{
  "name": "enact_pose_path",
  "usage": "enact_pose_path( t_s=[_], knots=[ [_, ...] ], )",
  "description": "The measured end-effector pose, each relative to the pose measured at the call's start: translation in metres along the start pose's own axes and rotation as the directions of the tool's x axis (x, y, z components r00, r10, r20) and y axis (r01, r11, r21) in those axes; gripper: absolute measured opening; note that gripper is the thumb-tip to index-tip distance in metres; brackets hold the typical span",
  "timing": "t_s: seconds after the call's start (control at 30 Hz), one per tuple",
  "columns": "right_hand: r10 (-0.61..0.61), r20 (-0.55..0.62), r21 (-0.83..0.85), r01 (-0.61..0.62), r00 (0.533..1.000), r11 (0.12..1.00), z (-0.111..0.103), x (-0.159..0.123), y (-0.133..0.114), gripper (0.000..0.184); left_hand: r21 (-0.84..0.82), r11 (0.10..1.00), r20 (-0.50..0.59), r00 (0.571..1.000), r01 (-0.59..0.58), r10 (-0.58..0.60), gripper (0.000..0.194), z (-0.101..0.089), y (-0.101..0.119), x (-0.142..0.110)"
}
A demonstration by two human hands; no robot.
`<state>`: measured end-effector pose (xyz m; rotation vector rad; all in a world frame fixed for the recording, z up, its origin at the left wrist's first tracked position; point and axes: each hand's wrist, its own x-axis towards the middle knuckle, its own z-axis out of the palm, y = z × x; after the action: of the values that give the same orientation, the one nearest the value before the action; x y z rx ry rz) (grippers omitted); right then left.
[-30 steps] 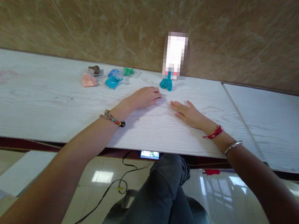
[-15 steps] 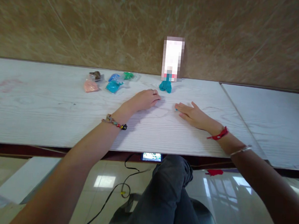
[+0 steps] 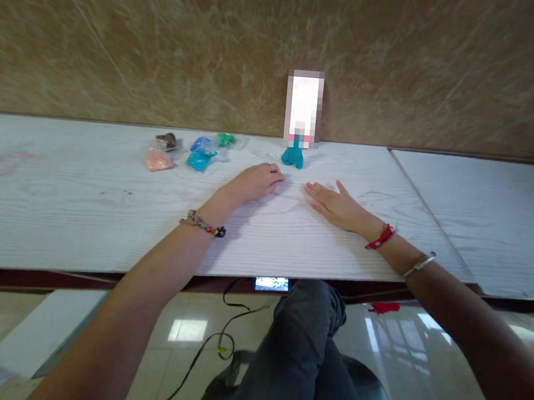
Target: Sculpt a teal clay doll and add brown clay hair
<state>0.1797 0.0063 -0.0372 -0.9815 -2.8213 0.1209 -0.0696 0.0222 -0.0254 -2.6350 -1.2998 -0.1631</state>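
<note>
My left hand (image 3: pixel 252 183) rests palm down on the white wood-grain table (image 3: pixel 85 210), its fingers loosely curled, with nothing seen in it. My right hand (image 3: pixel 338 204) lies flat beside it with the fingers stretched out toward the left. A teal clay lump (image 3: pixel 293 156) stands just beyond both hands, in front of a blurred white upright object (image 3: pixel 304 107) against the wall. Further left lie small bags of clay: pink (image 3: pixel 158 160), brown (image 3: pixel 166 139), blue (image 3: pixel 200 157) and green (image 3: pixel 226 139).
A second white tabletop (image 3: pixel 479 204) adjoins on the right. Behind runs a brown marble wall (image 3: pixel 168 44). Below the table edge I see a lit phone screen (image 3: pixel 270 282), a black cable (image 3: pixel 219 338), my dark trousers (image 3: pixel 301 357) and a glossy tiled floor.
My right hand has slid a little along the table, back toward the left. The view has tilted slightly. My left hand has barely moved.
</note>
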Motion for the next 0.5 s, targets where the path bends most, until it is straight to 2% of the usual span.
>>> enact_pose_path(
  t_s=[0.2,0.33,0.5],
  knots=[
    [-0.088,0.054,0.030,0.086,0.995,0.996,0.0003,0.0015,0.0002,0.049,-0.013,1.000,-0.015,1.000,0.006,-0.007,0.033,0.0031,-0.0041,-0.0006],
    [0.038,0.003,-0.012,-0.038,0.999,0.999,-0.0002,0.0013,0.0006,0.050,-0.027,1.000,-0.017,1.000,0.016,-0.017,0.033,0.0044,-0.0063,-0.0013],
    [-0.105,0.068,0.031,0.103,0.992,0.994,-0.0019,-0.0029,0.0042,0.049,-0.011,1.000,-0.020,1.000,0.017,-0.017,0.033,0.0052,-0.0077,-0.0015]
  ],
)
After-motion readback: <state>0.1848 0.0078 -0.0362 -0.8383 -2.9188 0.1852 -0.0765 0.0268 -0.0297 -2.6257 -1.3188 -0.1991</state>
